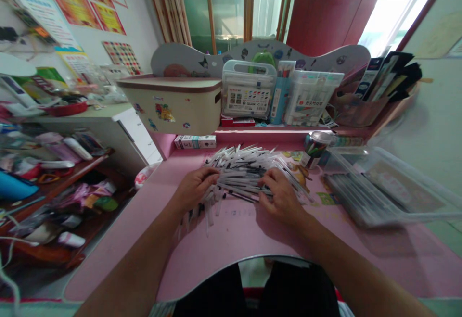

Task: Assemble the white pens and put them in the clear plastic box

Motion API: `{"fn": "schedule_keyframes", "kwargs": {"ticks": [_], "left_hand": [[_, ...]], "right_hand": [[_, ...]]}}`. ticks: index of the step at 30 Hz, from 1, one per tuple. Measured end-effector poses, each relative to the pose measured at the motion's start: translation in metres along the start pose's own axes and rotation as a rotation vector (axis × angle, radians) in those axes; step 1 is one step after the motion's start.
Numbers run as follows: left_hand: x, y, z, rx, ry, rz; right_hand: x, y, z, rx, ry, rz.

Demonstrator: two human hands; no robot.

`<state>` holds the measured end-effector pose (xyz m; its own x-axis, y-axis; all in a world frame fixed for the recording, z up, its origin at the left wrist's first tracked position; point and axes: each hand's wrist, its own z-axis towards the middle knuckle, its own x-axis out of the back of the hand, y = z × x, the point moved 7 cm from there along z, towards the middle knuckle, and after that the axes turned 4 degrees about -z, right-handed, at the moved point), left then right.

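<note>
A heap of slim pens or pen refills (249, 163), whitish and see-through with black ends, lies at the middle of the pink desk (231, 237). At the heap's left end is my left hand (197, 187), its fingers curled and closed on some of the pens. Against the right end, my right hand (279, 194) bends its fingers over other pens, thumb toward me. Most pens between the hands lie crosswise. Several loose ones spill toward me below my left hand. The fingertips are partly hidden among the pens.
To the right stands a clear plastic box (382, 216) with a row of similar pens inside. Behind it is a can (317, 146) holding pens. A small carton (195, 142) lies at the back left. The shelf carries a cream bin (173, 105) and marker cases (249, 91).
</note>
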<state>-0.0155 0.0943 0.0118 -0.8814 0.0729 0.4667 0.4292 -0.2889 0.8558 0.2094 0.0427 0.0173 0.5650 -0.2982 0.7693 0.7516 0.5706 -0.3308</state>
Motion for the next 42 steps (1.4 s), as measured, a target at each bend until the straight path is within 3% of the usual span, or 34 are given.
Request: {"fn": "schedule_keyframes", "kwargs": {"ticks": [2, 5, 11, 19, 24, 26, 31, 42], "left_hand": [[0.01, -0.007, 0.002, 0.069, 0.112, -0.132], [0.012, -0.016, 0.002, 0.127, 0.176, -0.341], [0.001, -0.021, 0.001, 0.179, 0.127, -0.544], [-0.005, -0.026, 0.001, 0.212, 0.008, -0.42], [-0.008, -0.024, 0.002, 0.157, -0.041, -0.313], [-0.007, -0.023, 0.002, 0.152, -0.04, -0.282], [-0.005, -0.021, 0.002, 0.153, -0.026, -0.244], [-0.002, -0.021, 0.003, 0.122, 0.0, -0.23]], "right_hand": [[-0.005, -0.005, -0.001, 0.048, -0.078, -0.059], [-0.018, -0.012, -0.003, 0.084, -0.201, -0.142], [-0.036, -0.015, -0.006, 0.061, -0.286, -0.259], [-0.035, -0.006, -0.005, -0.01, -0.296, -0.208], [-0.011, 0.006, 0.004, -0.017, -0.165, 0.109], [-0.007, 0.015, 0.007, -0.087, -0.157, 0.283], [-0.018, 0.035, 0.003, -0.404, -0.217, 0.764], [-0.019, 0.047, 0.002, -0.571, -0.044, 1.273]]}}
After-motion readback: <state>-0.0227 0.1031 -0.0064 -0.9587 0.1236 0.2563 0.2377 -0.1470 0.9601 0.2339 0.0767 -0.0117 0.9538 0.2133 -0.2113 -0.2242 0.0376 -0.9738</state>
